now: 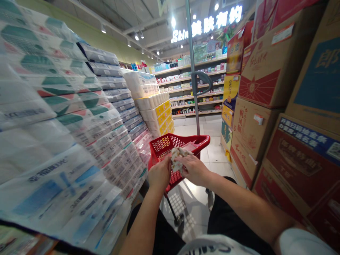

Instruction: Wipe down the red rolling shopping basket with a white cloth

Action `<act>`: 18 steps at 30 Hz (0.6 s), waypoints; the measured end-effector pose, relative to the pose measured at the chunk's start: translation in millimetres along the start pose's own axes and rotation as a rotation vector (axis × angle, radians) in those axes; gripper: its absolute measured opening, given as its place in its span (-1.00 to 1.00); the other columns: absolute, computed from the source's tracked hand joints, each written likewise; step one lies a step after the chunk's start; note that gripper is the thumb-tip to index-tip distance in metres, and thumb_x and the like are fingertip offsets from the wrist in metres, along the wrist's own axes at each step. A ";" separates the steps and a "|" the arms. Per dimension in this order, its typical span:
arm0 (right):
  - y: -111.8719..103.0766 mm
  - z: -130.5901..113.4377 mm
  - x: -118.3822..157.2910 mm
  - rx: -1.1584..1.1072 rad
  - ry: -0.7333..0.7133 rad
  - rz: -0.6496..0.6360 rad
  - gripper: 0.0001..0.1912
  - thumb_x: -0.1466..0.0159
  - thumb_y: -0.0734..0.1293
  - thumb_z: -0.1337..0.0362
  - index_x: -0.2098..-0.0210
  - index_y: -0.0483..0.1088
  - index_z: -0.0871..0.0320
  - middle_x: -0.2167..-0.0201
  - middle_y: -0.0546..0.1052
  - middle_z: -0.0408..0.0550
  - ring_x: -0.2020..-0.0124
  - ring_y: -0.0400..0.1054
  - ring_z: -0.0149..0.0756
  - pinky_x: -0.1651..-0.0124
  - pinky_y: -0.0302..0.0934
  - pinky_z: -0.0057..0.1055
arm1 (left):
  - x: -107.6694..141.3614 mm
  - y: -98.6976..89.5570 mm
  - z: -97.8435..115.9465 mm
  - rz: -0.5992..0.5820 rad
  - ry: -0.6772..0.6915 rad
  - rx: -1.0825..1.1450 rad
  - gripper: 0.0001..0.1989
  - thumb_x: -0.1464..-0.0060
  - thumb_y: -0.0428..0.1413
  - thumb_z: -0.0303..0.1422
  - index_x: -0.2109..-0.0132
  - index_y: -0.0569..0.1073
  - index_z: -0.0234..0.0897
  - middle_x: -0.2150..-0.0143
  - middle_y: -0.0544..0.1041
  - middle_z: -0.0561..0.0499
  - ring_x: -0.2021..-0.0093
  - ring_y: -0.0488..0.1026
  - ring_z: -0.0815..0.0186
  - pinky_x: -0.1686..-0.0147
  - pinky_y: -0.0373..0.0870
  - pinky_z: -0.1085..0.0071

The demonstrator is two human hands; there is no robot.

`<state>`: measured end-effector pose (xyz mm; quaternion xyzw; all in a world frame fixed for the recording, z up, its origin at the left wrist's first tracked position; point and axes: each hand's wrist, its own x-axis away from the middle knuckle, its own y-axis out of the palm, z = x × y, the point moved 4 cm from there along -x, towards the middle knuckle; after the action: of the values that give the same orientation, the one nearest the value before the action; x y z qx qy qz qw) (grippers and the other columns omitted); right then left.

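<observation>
A crumpled, pale, mottled cloth [176, 165] is bunched up between my two hands, above the near rim of a red plastic shopping cart [204, 141]. My left hand [160, 174] is closed at the cloth's left edge, with its fingers curled and the fingertips partly hidden. From the right, my right hand [195, 170] bends its fingers over the cloth and grips it. The cart's basket has lattice walls and stands on dark wheels. What lies inside it is partly covered by my hands.
Wrapped tissue packs [87, 124] are stacked high along the left. Cardboard boxes [260, 78] form a wall on the right. A grey metal pole [195, 109] with a looped handle rises beyond the cart. Stocked shelves [196, 90] stand at the back, across a tiled floor [216, 159].
</observation>
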<state>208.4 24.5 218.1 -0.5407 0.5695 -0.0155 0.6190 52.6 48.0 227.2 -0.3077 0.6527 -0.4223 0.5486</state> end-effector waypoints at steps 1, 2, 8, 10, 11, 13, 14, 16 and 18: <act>-0.1 -0.5 0.0 0.000 0.008 0.005 -0.50 -0.15 0.30 0.41 -0.10 0.33 0.11 0.09 0.52 0.05 0.02 0.36 -0.11 -0.12 0.19 -0.11 | 0.3 0.6 -0.3 0.000 0.004 -0.004 -0.61 -0.30 -0.22 -0.18 -0.09 0.39 -0.08 0.30 0.58 -0.06 0.30 0.53 0.22 0.30 0.30 0.38; -0.9 -1.2 -0.3 -0.001 0.012 0.016 -0.52 -0.15 0.31 0.39 -0.09 0.34 0.10 0.08 0.51 0.06 0.00 0.34 -0.09 -0.12 0.20 -0.11 | 0.7 1.2 -0.7 0.000 0.007 -0.006 -0.62 -0.30 -0.22 -0.18 -0.09 0.39 -0.08 0.29 0.58 -0.06 0.29 0.53 0.22 0.29 0.30 0.38; -11.5 -6.8 -9.8 -0.045 -0.053 0.103 -0.61 -0.17 0.31 0.39 -0.01 0.39 0.08 0.04 0.46 0.05 -0.13 0.26 -0.13 -0.16 0.17 -0.14 | 2.0 -0.1 0.9 0.025 0.047 0.010 -0.62 -0.29 -0.18 -0.19 -0.10 0.40 -0.12 0.28 0.58 -0.09 0.26 0.53 0.20 0.28 0.30 0.36; -11.5 -6.8 -14.3 -0.056 -0.073 0.115 -0.61 -0.19 0.30 0.41 -0.02 0.39 0.07 0.00 0.46 0.04 -0.17 0.23 -0.13 -0.18 0.15 -0.14 | 2.2 -1.6 2.0 0.019 0.053 0.022 -0.63 -0.28 -0.16 -0.21 -0.11 0.39 -0.13 0.28 0.58 -0.09 0.25 0.52 0.20 0.27 0.30 0.37; -10.5 -6.4 -16.4 -0.059 -0.074 0.116 -0.60 -0.19 0.30 0.41 -0.03 0.38 0.07 -0.01 0.46 0.03 -0.16 0.23 -0.14 -0.18 0.15 -0.13 | 2.3 -2.0 2.3 0.013 0.053 0.025 -0.64 -0.27 -0.15 -0.23 -0.11 0.39 -0.14 0.28 0.58 -0.09 0.24 0.52 0.21 0.26 0.30 0.37; -7.8 -6.2 -20.5 -0.059 -0.063 0.111 -0.57 -0.19 0.31 0.41 -0.06 0.36 0.05 -0.03 0.47 0.02 -0.15 0.25 -0.14 -0.18 0.13 -0.12 | 2.5 -1.8 2.6 0.005 0.059 0.029 -0.65 -0.27 -0.14 -0.26 -0.10 0.39 -0.15 0.26 0.58 -0.08 0.21 0.52 0.22 0.24 0.30 0.38; -6.8 -7.0 -22.4 -0.056 -0.059 0.109 -0.56 -0.20 0.31 0.40 -0.07 0.35 0.05 -0.03 0.47 0.02 -0.15 0.26 -0.14 -0.18 0.12 -0.11 | 2.5 -1.1 2.5 0.005 0.068 0.028 -0.66 -0.27 -0.13 -0.27 -0.08 0.39 -0.16 0.25 0.58 -0.08 0.20 0.52 0.22 0.24 0.30 0.38; -6.5 -11.0 -26.6 -0.049 -0.057 0.115 -0.58 -0.23 0.30 0.38 -0.08 0.34 0.05 -0.02 0.49 0.01 -0.16 0.26 -0.14 -0.20 0.08 -0.10 | 2.2 2.1 1.9 0.000 0.086 0.017 -0.67 -0.27 -0.14 -0.28 -0.04 0.42 -0.19 0.24 0.57 -0.08 0.19 0.51 0.21 0.23 0.31 0.37; -7.4 -16.2 -31.1 -0.057 -0.060 0.131 -0.63 -0.28 0.27 0.35 -0.08 0.34 0.05 0.01 0.52 -0.01 -0.12 0.31 -0.17 -0.20 0.06 -0.13 | 1.8 6.2 0.3 -0.007 0.085 0.000 -0.67 -0.26 -0.14 -0.27 0.00 0.44 -0.23 0.24 0.57 -0.12 0.18 0.51 0.20 0.23 0.31 0.36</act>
<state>190.2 30.6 248.4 -0.5197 0.5852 0.0574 0.6198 52.9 49.2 220.9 -0.2919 0.6743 -0.4368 0.5190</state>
